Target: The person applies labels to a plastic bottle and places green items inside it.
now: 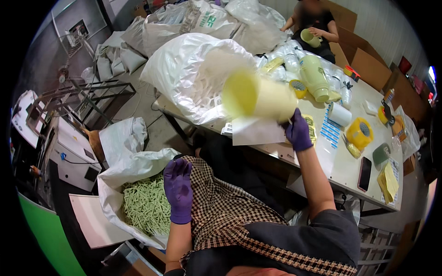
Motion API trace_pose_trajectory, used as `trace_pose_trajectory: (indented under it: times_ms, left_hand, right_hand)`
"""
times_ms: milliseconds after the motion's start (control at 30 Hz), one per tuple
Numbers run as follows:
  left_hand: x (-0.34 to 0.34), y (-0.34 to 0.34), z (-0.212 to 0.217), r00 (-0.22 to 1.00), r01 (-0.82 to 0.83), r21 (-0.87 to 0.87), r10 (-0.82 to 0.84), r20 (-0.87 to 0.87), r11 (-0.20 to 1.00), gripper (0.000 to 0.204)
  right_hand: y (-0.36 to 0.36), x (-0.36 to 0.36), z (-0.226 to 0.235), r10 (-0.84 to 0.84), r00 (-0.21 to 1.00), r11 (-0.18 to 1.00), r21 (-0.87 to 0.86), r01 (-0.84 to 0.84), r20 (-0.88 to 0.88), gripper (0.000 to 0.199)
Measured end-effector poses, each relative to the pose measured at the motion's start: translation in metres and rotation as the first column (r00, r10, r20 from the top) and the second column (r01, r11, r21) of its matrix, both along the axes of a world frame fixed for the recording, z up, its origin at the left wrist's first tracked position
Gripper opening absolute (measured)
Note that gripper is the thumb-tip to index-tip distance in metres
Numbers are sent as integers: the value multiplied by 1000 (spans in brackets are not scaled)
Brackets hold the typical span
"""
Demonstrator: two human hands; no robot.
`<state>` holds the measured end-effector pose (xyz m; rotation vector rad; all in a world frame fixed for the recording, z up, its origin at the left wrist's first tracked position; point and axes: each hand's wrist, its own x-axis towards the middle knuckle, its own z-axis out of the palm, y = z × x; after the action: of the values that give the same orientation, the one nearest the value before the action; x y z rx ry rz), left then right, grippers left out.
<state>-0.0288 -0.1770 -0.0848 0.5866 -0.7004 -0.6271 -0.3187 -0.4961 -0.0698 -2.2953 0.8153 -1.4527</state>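
Note:
My right hand (299,133), in a purple glove, grips the base end of a pale yellow cylindrical container (276,99). The container is tilted on its side over the table's near edge, its wide mouth facing left, and motion blurs it. My left hand (178,188), also gloved in purple, is raised palm up with fingers apart and nothing in it. Just beside and below it, a white woven sack (108,198) stands open, full of short pale green sticks (145,204). Left of the container, a large white bag (170,69) holds white strip-like pieces (209,94).
On the white table (287,154) lie a pale green bottle-shaped container (315,78), a yellow tape roll (360,133), a white roll (340,114), a phone (364,174) and yellow papers (388,182). Across it, another person (317,27) holds a similar container (311,38). Metal frames (87,92) stand left.

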Motion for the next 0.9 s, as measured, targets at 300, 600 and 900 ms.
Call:
trace_pose_trajectory:
  times_ms: [300,600,900]
  left_hand:
    - [-4,12,-23,547,-408,272,-6,837,872,31]
    - [77,31,-59,-136,-451,219,-309,941,865,51]
    - [121,-65,-44,-511,66,227,-163,844,972,51]
  right_hand:
    - [40,-42,-1,73,900,962,-209,-178,-431,43]
    - [79,-178,-41,47,468,999,31,-42,-882,84]
    - [72,-184,-44,103,462,995,92,-46,-881,83]
